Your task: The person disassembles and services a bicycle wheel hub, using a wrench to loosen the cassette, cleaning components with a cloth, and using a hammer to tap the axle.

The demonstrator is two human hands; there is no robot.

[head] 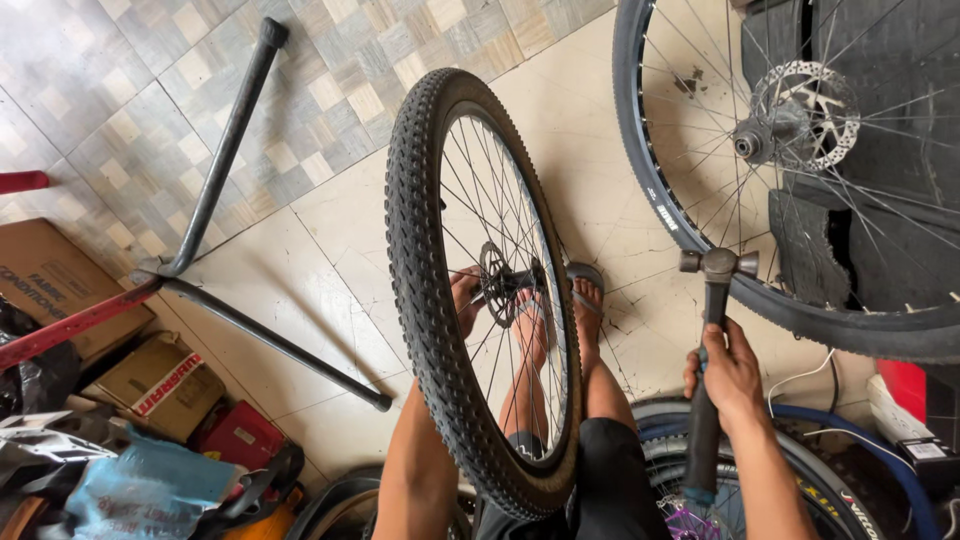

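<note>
While tyre [430, 300] hides left hand [464, 300] (fingers unseen), right hand [730, 375] grips hammer [712, 330].

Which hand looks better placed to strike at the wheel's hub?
The right hand, probably: it grips the black-handled hammer beside the upright knobby-tyred wheel, while the left hand steadies the hub.

I see a second wheel [800, 170] leaning upper right, a black stand [215, 190] on tiles (legs splayed), and cardboard boxes [60, 285] left.
</note>
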